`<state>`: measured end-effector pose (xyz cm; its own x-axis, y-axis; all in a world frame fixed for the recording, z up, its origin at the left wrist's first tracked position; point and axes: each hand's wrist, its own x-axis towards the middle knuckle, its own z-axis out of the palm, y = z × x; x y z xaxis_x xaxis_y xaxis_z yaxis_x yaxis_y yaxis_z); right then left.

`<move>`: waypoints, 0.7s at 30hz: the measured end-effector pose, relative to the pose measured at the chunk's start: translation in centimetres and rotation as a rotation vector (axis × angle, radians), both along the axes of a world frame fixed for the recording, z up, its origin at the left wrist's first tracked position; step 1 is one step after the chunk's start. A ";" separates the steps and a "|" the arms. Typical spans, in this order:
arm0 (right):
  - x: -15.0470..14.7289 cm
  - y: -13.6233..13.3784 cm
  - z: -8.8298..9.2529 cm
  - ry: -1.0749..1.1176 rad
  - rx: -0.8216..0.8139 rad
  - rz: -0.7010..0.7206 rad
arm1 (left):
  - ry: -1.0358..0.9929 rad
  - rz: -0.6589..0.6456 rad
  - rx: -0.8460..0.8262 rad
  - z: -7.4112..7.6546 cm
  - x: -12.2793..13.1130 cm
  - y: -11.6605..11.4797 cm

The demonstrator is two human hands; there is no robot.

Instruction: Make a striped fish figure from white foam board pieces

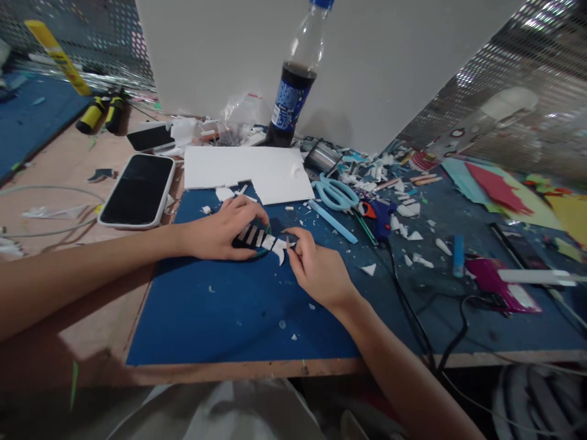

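Observation:
On the blue mat, a small dark piece with white stripes lies under my left hand, whose thumb and fingers curve around its two sides. White pieces continue from it to the right and end in a forked, tail-like white piece. My right hand has its thumb and index finger close together at the right end of that tail-like piece, pinching something too small to make out.
White foam board lies behind my hands, with a cola bottle beyond it. Blue scissors, a blue glue gun with its cable, and white scraps sit to the right. A phone lies left.

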<state>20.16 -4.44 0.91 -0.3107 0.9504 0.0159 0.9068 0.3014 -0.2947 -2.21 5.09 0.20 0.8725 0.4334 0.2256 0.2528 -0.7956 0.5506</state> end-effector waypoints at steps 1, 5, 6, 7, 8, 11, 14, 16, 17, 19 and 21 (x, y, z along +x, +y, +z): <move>0.0 0.0 -0.1 -0.007 0.014 0.010 | -0.002 -0.005 0.004 0.0 0.0 0.0; 0.1 0.0 -0.2 -0.042 0.058 0.028 | 0.006 -0.051 0.025 -0.1 -0.1 0.2; 0.1 0.0 -0.2 -0.047 0.059 0.032 | 0.008 -0.060 0.032 -0.2 -0.1 0.2; 0.1 0.0 -0.2 -0.048 0.057 0.034 | 0.008 -0.066 0.041 -0.2 -0.1 0.2; 0.1 0.0 -0.3 -0.047 0.055 0.035 | 0.007 -0.070 0.052 -0.2 0.0 0.2; 0.2 0.0 -0.3 -0.040 0.053 0.030 | 0.009 -0.074 0.099 -0.2 0.1 0.2; 0.1 0.1 -0.3 -0.030 0.049 0.027 | 0.021 -0.084 0.136 -0.3 0.2 0.2; 0.1 0.1 -0.3 -0.025 0.046 0.026 | 0.030 -0.087 0.143 -0.3 0.2 0.2; 0.1 0.1 -0.2 -0.024 0.044 0.027 | 0.032 -0.086 0.143 -0.3 0.2 0.2; 0.1 0.1 -0.2 -0.025 0.038 0.025 | 0.037 -0.085 0.137 -0.3 0.2 0.2; 0.1 0.0 -0.2 -0.025 0.033 0.023 | 0.038 -0.083 0.135 -0.3 0.2 0.2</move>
<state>20.26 -4.40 0.73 -0.3330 0.9421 0.0387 0.9067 0.3312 -0.2613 -1.99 5.31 -0.11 0.9130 0.3274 0.2435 0.2016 -0.8808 0.4285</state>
